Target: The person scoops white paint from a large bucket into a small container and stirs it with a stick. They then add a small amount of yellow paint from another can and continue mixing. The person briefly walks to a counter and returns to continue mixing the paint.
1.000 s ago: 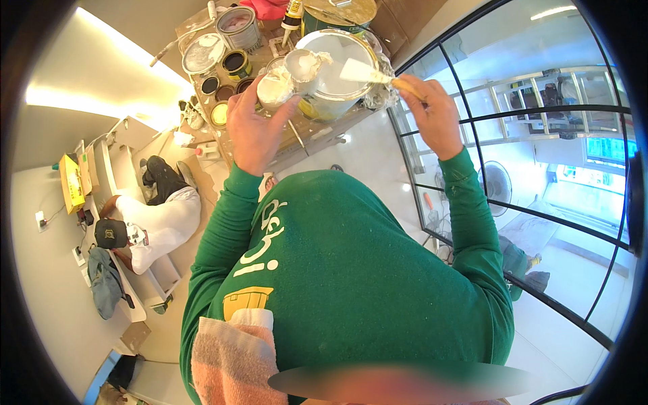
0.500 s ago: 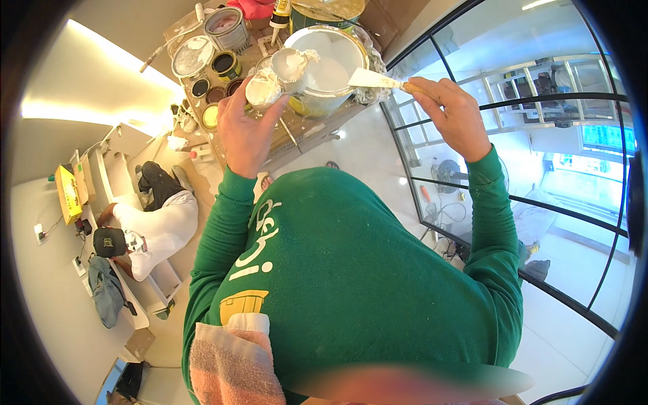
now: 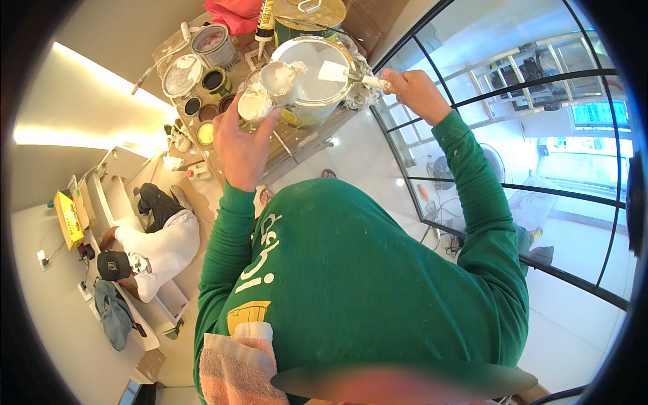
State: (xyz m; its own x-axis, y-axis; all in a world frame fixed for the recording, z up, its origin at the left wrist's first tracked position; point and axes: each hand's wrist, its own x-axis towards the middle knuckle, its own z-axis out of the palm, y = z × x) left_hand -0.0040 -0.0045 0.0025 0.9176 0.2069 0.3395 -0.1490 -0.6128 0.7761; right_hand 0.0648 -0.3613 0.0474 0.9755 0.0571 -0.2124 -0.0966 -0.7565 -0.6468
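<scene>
Head: two hands (image 3: 239,150), one spatula (image 3: 333,71)

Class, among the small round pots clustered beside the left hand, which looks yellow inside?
The yellow pot, lowest of the cluster in the picture, just left of the left hand; the other pots look black or dark brown.

The pail (image 3: 307,117) stands on the bench (image 3: 314,136). Behind it sits the drum (image 3: 309,25); behind and left, the cartridge (image 3: 266,24). Farther left of the pail are the paint can (image 3: 212,42), the small tin (image 3: 216,82) and, beyond both, the lid (image 3: 182,75). Left of its near side is the left hand (image 3: 241,145) with a tub (image 3: 256,103). The right hand (image 3: 416,94) is to its right, its spatula (image 3: 351,75) reaching over the pail's mouth. The glazed partition (image 3: 540,88) is farther right.
</scene>
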